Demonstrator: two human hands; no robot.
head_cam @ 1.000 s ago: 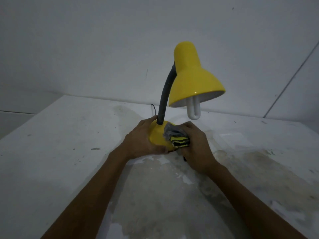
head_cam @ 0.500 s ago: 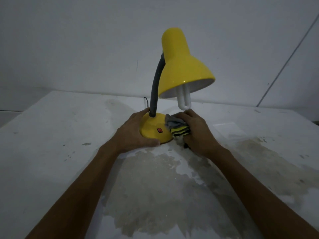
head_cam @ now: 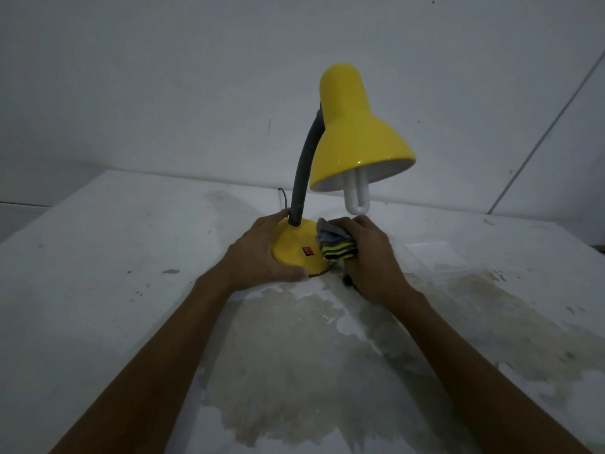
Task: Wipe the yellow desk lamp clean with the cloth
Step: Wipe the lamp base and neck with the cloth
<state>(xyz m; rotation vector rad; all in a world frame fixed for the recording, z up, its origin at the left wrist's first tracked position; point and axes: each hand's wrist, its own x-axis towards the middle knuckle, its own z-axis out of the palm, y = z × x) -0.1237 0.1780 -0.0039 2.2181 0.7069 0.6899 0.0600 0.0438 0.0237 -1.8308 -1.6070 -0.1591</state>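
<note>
Lamp base (head_cam: pixel 296 249) between hands: left (head_cam: pixel 258 253) gripping it, right (head_cam: pixel 370 253) clutching cloth (head_cam: pixel 335 244).

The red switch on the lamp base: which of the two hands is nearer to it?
Right, narrowly. The right hand presses the cloth against the base just right of the red switch. The left hand grips the base's left edge, slightly farther away.

bare, dim room, type unclear, maybe a utility or storage space: plain grey-white wall (head_cam: pixel 163 93) on the far side, worn white tabletop (head_cam: pixel 98 306) with peeling, stained paint (head_cam: pixel 294 371) near centre and right
</note>
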